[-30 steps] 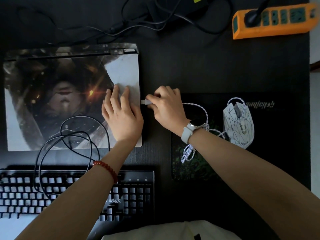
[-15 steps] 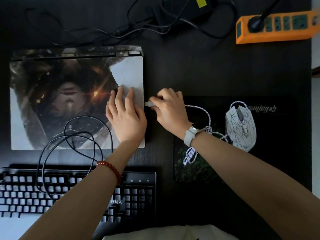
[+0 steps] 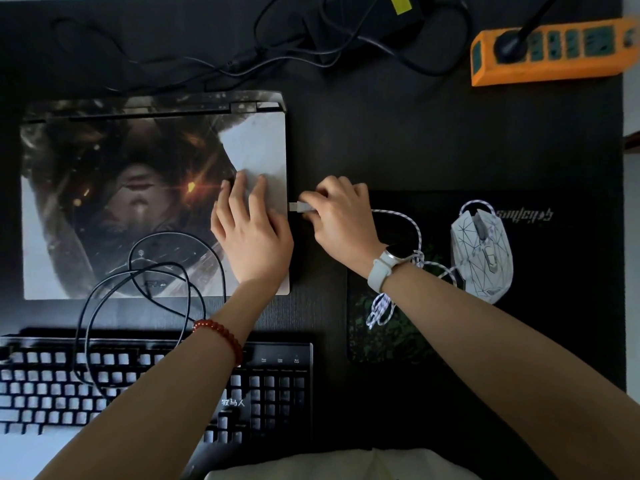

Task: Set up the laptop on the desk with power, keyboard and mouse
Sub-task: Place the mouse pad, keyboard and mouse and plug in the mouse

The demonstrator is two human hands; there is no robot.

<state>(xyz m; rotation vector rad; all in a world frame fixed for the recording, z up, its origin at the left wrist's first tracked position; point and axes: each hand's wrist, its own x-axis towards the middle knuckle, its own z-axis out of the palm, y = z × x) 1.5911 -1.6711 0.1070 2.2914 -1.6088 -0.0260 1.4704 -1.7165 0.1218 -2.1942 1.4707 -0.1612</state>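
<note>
Nearest the wearer, the keyboard point(image 3: 156, 386) lies at the desk's front edge, its black cable point(image 3: 138, 278) looped loose over the closed laptop point(image 3: 121, 195), apparently not yet plugged in.

Left hand point(image 3: 251, 233) lies flat on the laptop lid near its right edge, fingers straight and slightly apart. Likely bracing the machine so it does not slide under a sideways push.

Right hand point(image 3: 341, 220) pinches a USB plug point(image 3: 297, 206) between thumb and fingers, metal tip aimed at the laptop's right side, touching or just short of it; the port itself cannot be seen. The braided white cord point(image 3: 412, 230) runs from the plug back under the wrist to the mouse point(image 3: 481, 251), which sits on a dark mouse pad point(image 3: 398, 334) to the right, so this looks like the mouse connection step.

Farther back, a power brick point(image 3: 356, 22) with tangled leads sits behind the laptop; whether it is connected cannot be told. An orange power strip point(image 3: 554, 60) at the far right holds one black plug.

Surface: dark matte desk point(image 3: 415, 133). Light is dim; a pale strip shows at the right edge.
</note>
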